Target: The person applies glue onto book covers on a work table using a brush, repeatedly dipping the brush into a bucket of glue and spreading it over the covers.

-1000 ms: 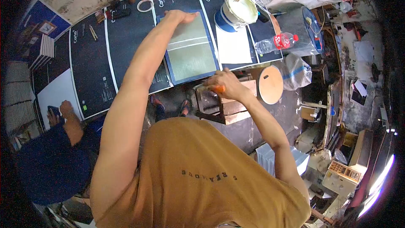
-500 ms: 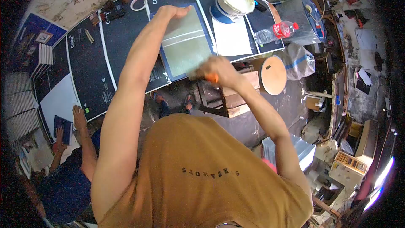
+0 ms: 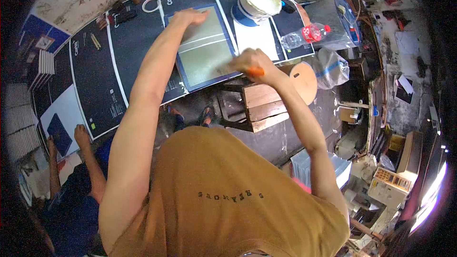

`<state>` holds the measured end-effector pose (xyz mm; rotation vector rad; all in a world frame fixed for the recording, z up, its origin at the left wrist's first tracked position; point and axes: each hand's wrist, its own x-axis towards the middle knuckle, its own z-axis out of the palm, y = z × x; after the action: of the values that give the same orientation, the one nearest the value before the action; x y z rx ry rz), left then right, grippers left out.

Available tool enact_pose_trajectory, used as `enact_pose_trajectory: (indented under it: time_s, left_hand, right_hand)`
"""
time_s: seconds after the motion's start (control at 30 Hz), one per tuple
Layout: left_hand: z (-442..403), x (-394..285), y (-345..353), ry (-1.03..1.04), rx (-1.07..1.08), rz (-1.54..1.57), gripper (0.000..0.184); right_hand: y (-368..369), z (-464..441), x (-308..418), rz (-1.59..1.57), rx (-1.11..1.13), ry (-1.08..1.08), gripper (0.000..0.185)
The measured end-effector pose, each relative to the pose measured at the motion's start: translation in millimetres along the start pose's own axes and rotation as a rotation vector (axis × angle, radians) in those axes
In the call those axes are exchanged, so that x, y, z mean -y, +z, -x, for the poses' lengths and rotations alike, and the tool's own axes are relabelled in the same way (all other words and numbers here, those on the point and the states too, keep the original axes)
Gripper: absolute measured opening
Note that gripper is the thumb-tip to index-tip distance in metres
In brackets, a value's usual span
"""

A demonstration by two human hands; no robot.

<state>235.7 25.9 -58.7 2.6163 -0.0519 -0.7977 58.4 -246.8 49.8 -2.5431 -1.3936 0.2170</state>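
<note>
A blue-edged sheet point(image 3: 190, 88) with two grey-green panels point(image 3: 202, 66) lies on the black table. My left hand point(image 3: 191, 16) rests flat on its upper part, fingers stretched out. Over the lower right edge of the sheet, my right hand point(image 3: 257, 65) is closed round an orange-handled tool point(image 3: 255, 71); its blurred head, which looks like a brush, is over the lower panel. Right of the sheet, a bucket of whitish paste point(image 3: 262, 0) with a stick in it stands on white paper point(image 3: 259, 43).
A plastic bottle point(image 3: 304, 35) lies at the table's right end, beside a large drum point(image 3: 328, 19). A tape roll point(image 3: 151, 4) is at the back. Below stands a wooden stool point(image 3: 264, 104). At the left, a co-worker's hands point(image 3: 82, 135) are by a dark blue cover point(image 3: 59, 133).
My right hand has swung left over the sheet and back right with the tool, ending a little higher. My left hand stays on the sheet. The co-worker's blue piece now lies flatter on white paper.
</note>
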Motion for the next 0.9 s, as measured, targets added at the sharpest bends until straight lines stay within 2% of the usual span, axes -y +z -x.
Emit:
enact_pose_trajectory:
  time_s: [0.07,0.13,0.23,0.3,0.33,0.4,0.47,0.5,0.53,0.6,0.7,0.73,0.77,0.8,0.83,0.9]
  left_hand:
    - [4.7,-6.5,-12.8,-0.052,0.086,0.04,0.085]
    - [3.8,-8.5,-16.0,-0.083,0.135,0.051,0.086]
    - [7.9,-7.5,-10.5,-0.119,0.076,-0.005,0.086]
    - [16.6,-0.9,-1.9,-0.111,0.011,-0.02,0.084]
    - [18.8,4.2,0.5,-0.089,-0.009,-0.025,0.082]
    - [15.2,2.0,3.9,-0.049,-0.019,-0.051,0.08]
    - [4.9,0.8,4.4,-0.039,-0.011,-0.058,0.078]
    - [0.2,-1.4,1.0,-0.059,0.016,-0.093,0.077]
    - [-0.8,-2.7,-4.7,-0.06,0.042,-0.067,0.077]
    - [-0.9,-6.0,-9.8,-0.064,0.106,-0.022,0.077]
    - [16.0,-8.0,-11.5,-0.059,0.116,-0.031,0.078]
    - [9.8,11.3,-2.7,-0.035,0.011,-0.035,0.078]
    - [-6.7,20.2,18.0,0.014,-0.078,-0.059,0.08]
    - [-15.6,23.6,29.8,0.072,-0.17,-0.085,0.082]
    - [5.9,15.1,20.7,0.091,-0.223,-0.086,0.079]
    - [62.6,5.1,9.8,0.12,-0.344,-0.085,0.073]
  right_hand:
    - [-2.0,-32.8,-1.8,0.069,-0.258,0.038,0.026]
    - [19.9,-43.5,-9.8,0.011,-0.268,0.105,0.026]
    - [64.8,2.1,-22.3,-0.07,-0.067,0.119,0.026]
    - [25.3,27.4,-7.9,-0.085,0.289,0.201,0.022]
    - [12.6,39.0,-5.0,-0.038,0.355,0.121,0.021]
    - [-9.4,44.5,4.0,-0.118,0.406,0.139,0.023]
    - [9.9,37.1,-17.4,-0.007,0.053,-0.051,0.022]
    - [1.7,21.9,-8.6,-0.013,-0.032,0.1,0.023]
    - [4.9,10.2,-10.1,0.032,-0.185,0.063,0.027]
    - [26.7,6.4,-22.2,0.014,-0.185,0.142,0.027]
    - [39.3,52.0,-31.9,-0.076,0.071,0.146,0.025]
    - [13.7,77.3,-28.0,0.138,0.366,0.106,0.026]
    - [-8.3,82.2,-14.1,-0.014,0.404,0.185,0.026]
    - [-23.5,91.2,-2.7,-0.087,0.267,0.165,0.027]
    - [-30.8,96.5,-3.1,-0.066,0.099,0.046,0.028]
    - [-54.2,101.6,18.0,-0.352,-0.121,0.365,0.027]
